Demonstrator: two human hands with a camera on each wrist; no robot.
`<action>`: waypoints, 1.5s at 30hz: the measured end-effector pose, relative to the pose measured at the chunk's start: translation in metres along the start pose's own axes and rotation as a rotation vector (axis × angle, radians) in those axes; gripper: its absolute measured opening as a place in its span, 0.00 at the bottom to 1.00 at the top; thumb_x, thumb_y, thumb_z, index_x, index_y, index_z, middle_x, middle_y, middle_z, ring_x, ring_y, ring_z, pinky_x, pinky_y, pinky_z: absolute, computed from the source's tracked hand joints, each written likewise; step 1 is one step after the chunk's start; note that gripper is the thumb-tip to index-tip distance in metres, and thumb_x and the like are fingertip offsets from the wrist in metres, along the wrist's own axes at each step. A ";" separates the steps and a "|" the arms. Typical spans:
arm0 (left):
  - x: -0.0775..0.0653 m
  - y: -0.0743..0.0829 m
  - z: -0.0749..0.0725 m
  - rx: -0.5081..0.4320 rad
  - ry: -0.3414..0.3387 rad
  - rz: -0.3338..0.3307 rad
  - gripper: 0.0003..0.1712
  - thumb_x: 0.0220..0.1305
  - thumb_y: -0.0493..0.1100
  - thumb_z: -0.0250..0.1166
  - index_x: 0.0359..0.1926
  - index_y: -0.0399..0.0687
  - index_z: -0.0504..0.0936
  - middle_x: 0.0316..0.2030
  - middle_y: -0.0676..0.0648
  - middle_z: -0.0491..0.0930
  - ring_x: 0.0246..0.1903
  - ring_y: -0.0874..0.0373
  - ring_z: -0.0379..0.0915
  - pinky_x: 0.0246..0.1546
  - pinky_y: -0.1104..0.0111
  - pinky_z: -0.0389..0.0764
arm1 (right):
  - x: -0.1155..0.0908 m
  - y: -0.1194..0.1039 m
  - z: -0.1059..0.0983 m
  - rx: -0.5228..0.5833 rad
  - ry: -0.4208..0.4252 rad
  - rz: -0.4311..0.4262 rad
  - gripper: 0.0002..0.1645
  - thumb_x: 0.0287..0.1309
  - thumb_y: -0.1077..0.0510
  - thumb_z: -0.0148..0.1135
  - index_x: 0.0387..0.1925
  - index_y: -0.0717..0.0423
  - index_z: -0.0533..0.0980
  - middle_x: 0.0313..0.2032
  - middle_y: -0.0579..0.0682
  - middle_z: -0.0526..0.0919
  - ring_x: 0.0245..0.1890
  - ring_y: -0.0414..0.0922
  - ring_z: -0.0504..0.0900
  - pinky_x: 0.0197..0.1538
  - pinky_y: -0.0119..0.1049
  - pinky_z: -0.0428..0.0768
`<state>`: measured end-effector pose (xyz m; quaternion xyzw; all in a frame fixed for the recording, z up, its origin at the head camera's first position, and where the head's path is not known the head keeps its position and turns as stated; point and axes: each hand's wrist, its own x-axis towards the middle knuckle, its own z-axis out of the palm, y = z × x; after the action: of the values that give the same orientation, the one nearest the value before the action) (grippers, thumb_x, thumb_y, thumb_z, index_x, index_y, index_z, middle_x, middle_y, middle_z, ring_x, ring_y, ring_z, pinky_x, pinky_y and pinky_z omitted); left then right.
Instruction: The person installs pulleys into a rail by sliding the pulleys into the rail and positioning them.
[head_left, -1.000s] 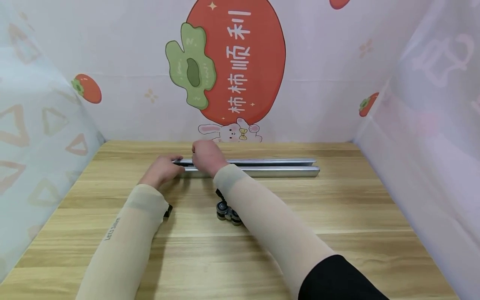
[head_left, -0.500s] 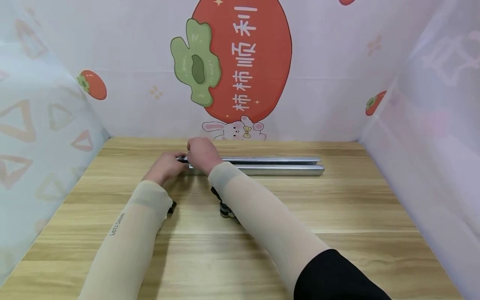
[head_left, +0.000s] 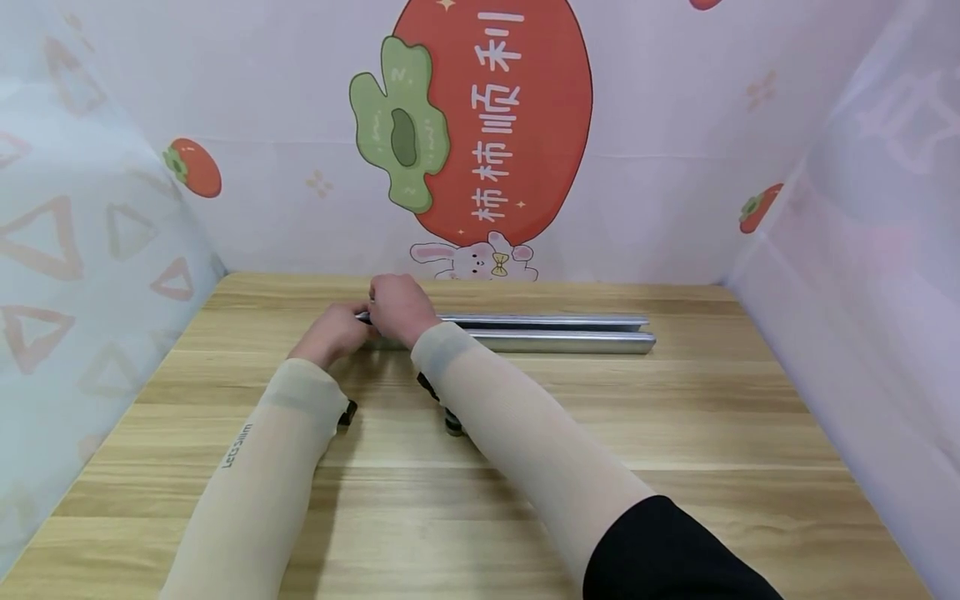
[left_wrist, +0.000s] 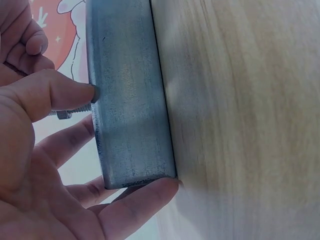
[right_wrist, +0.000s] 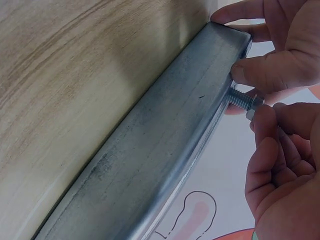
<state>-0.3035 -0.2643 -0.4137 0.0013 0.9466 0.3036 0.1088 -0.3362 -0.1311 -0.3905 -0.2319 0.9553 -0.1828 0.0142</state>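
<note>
A long silvery metal channel rail lies across the back of the table, its slot running lengthwise. My left hand grips the rail's left end. In the left wrist view, its thumb presses the slot edge and a finger lies across the end face. A threaded bolt sticks out of the slot, carrying a hex nut. My right hand has curled fingers and pinches at the nut end of the bolt. Exactly where its fingertips touch is partly hidden.
A dark roller trolley sits on the wooden table in front of the rail, mostly covered by my right forearm. Printed cloth walls stand behind the table and along both sides.
My right hand has shifted a little left, closer to my left hand. My right forearm covers more of the trolley. The whole head view has drifted slightly.
</note>
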 end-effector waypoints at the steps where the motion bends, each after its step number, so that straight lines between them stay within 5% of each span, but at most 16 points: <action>1: 0.000 0.000 0.000 0.000 0.002 0.001 0.25 0.69 0.48 0.60 0.65 0.45 0.74 0.60 0.33 0.72 0.54 0.41 0.67 0.57 0.48 0.67 | 0.000 0.000 0.000 -0.008 0.009 -0.008 0.08 0.69 0.52 0.60 0.34 0.48 0.80 0.29 0.41 0.80 0.31 0.39 0.77 0.34 0.31 0.75; 25: 0.001 0.000 -0.004 0.041 0.029 0.015 0.33 0.65 0.44 0.56 0.70 0.38 0.68 0.63 0.29 0.70 0.61 0.35 0.65 0.63 0.45 0.64 | 0.003 -0.013 0.004 -0.012 -0.014 0.025 0.05 0.70 0.53 0.59 0.39 0.48 0.78 0.32 0.42 0.80 0.32 0.40 0.77 0.36 0.32 0.76; 31: 0.001 0.001 -0.003 0.048 0.026 -0.017 0.31 0.66 0.47 0.59 0.68 0.40 0.70 0.63 0.30 0.70 0.62 0.35 0.64 0.62 0.46 0.64 | -0.004 -0.006 -0.003 -0.127 -0.062 -0.093 0.05 0.69 0.53 0.58 0.38 0.49 0.76 0.31 0.42 0.79 0.32 0.40 0.77 0.35 0.33 0.76; 36: 0.002 0.002 -0.002 -0.005 0.015 -0.050 0.28 0.64 0.49 0.63 0.63 0.44 0.75 0.59 0.32 0.74 0.57 0.36 0.67 0.60 0.44 0.65 | -0.007 0.017 -0.019 -0.095 -0.084 -0.067 0.06 0.69 0.53 0.56 0.40 0.50 0.76 0.31 0.44 0.79 0.31 0.42 0.76 0.33 0.34 0.76; 45: 0.003 -0.001 -0.002 -0.008 -0.017 -0.049 0.34 0.65 0.49 0.62 0.70 0.46 0.69 0.66 0.30 0.67 0.64 0.31 0.60 0.63 0.40 0.59 | -0.025 0.069 -0.047 -0.059 -0.085 0.042 0.27 0.72 0.51 0.52 0.69 0.54 0.68 0.62 0.50 0.76 0.54 0.44 0.76 0.61 0.42 0.73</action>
<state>-0.3066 -0.2666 -0.4133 -0.0196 0.9442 0.3044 0.1244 -0.3489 -0.0467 -0.3724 -0.2198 0.9634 -0.1445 0.0517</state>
